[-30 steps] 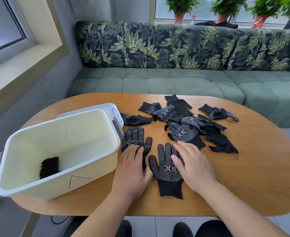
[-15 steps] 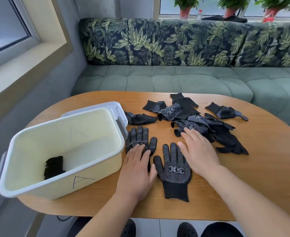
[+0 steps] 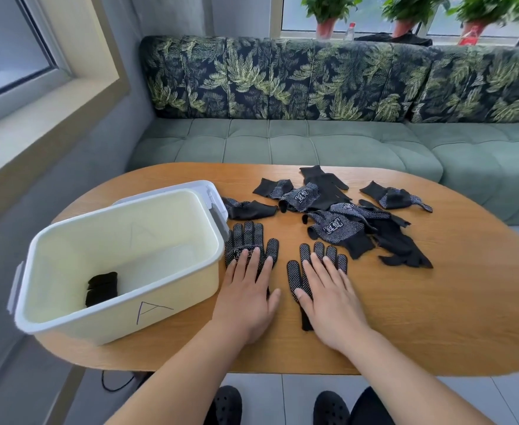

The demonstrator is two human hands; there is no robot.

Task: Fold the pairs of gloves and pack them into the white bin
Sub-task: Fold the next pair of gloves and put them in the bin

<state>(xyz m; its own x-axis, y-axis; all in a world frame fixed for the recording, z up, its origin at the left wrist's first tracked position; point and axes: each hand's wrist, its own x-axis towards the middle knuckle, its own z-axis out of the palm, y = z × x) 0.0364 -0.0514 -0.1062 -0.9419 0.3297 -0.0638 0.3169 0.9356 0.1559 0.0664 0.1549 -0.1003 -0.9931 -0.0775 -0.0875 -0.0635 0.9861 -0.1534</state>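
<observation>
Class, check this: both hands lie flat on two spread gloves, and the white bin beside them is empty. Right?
No. The head view shows a folded black bundle inside the white bin, so it is not empty. The left hand and right hand do lie flat on two spread gloves.

Handwritten "A" on white bin [image 3: 172, 320]

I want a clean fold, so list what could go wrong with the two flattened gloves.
1. The left black dotted glove and the right black dotted glove lie apart under the flat left hand and right hand; stacking may misalign fingers and cuffs.
2. The right black dotted glove lies near the loose pile of black gloves; a stray one could get dragged in.
</observation>
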